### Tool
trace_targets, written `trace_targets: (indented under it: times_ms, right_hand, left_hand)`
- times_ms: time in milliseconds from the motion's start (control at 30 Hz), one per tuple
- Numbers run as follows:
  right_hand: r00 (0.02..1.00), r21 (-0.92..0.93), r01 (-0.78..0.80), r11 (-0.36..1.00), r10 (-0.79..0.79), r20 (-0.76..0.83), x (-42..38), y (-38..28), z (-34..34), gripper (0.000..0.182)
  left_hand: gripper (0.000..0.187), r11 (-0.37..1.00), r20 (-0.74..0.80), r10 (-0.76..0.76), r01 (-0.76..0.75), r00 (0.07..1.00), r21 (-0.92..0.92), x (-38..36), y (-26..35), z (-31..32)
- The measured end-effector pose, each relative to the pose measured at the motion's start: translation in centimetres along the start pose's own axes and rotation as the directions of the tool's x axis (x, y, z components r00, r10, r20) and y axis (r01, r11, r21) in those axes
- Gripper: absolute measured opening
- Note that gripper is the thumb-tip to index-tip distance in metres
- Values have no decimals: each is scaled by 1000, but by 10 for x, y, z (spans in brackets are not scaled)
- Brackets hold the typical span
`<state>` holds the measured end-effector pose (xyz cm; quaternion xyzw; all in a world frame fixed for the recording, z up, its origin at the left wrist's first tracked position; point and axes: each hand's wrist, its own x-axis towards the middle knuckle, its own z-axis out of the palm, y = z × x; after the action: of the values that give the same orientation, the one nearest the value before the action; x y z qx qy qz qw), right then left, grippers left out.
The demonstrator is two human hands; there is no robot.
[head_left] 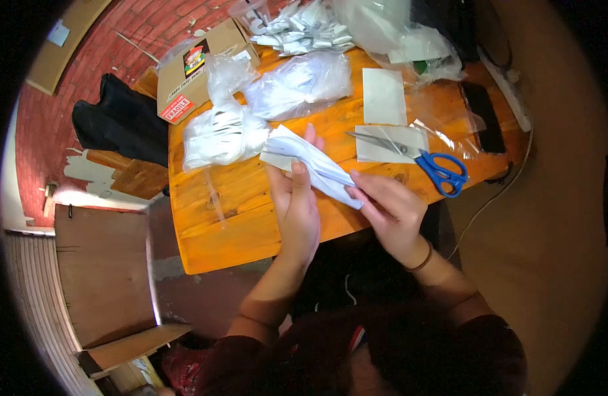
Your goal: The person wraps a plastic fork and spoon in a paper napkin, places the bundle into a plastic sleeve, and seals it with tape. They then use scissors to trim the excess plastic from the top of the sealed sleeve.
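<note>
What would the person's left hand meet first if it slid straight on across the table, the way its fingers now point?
Probably the clear plastic bag of white items. The left hand, holding the white folded packet, points up the wooden table toward it, past bare wood first. Depth is unclear.

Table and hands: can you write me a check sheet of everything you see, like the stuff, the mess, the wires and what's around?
Surface: orange wooden table, bare at its near edge.
Job's things: folded white paper piece, held over the table by both hands.
Clutter: blue-handled scissors lying on a white card; another white card; clear plastic bags of white pieces; cardboard box with a FRAGILE label; black phone.
Hands: left hand grips the paper from below; right hand pinches its near end with its fingers.
Cables: thin cable hanging off the table's right edge.
Surroundings: red brick floor; black cloth on the floor.
</note>
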<state>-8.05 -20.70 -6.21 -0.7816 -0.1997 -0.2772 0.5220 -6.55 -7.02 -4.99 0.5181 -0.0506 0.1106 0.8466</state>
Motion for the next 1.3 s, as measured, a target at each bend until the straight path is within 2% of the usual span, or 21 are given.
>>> trace_targets:
  times_ms: [67, 133, 233, 300, 367, 400, 467, 567, 667, 767, 800, 867, 1000, 1067, 1167, 1300]
  right_hand:
    - [998, 40, -3, 999, 1, 61, 3, -1, -6, 27]
    - [995, 47, 34, 998, -39, 97, 7, 4, -11, 28]
    - [980, 62, 90, 994, -100, 173, 11, 16, -20, 29]
    - [969, 81, 91, 993, -107, 221, 18, 14, -28, 29]
    - [963, 77, 98, 992, -114, 243, 19, 17, -31, 31]
    - [961, 76, 101, 992, -117, 252, 21, 16, -34, 32]
    - [954, 84, 118, 989, -137, 268, 24, 20, -37, 29]
    - [957, 204, 3, 979, -62, 285, 29, 25, -39, 27]
    - [964, 312, -60, 948, -27, 265, 35, 18, -41, 24]
    - [927, 323, -169, 931, 39, 373, 36, 10, -36, 20]
    - [930, 369, -183, 911, 38, 367, 32, 17, -30, 18]
    - [914, 321, -150, 935, 7, 406, 35, 23, -31, 15]
    - [922, 314, -102, 944, -28, 386, 39, 25, -30, 15]
    - [916, 338, -188, 922, 41, 399, 39, 22, -31, 15]
    - [884, 385, -292, 875, 93, 459, 37, 24, -30, 16]
    - [801, 373, -441, 817, 170, 574, 37, 23, -33, 15]
  left_hand:
    - [51, 992, 4, 50, -50, 999, 116, 5, 2, -8]
    - [49, 985, 6, -33, 31, 999, 167, 10, 10, -19]
    - [46, 950, -33, -63, 70, 997, 305, 13, 28, -23]
    - [43, 906, 5, -20, 17, 1000, 424, 14, 36, -26]
    - [38, 843, 125, 35, -97, 992, 529, 15, 39, -32]
    - [34, 830, 150, 26, -105, 988, 547, 16, 39, -35]
    - [27, 808, 197, 13, -126, 980, 575, 16, 39, -40]
    - [23, 804, 164, 46, -134, 985, 580, 14, 38, -37]
    - [22, 738, 203, 99, -209, 974, 642, 12, 36, -34]
    - [22, 635, 320, 193, -367, 928, 680, 11, 35, -27]
    - [22, 616, 349, 193, -390, 917, 685, 11, 35, -26]
    - [23, 578, 404, 193, -436, 894, 690, 12, 36, -27]
    - [21, 652, 375, 189, -401, 908, 644, 11, 38, -31]
    - [20, 678, 389, 173, -396, 905, 620, 11, 40, -33]
    - [16, 642, 395, 92, -357, 914, 678, 8, 43, -34]
    - [12, 623, 402, 125, -387, 907, 680, 7, 38, -35]
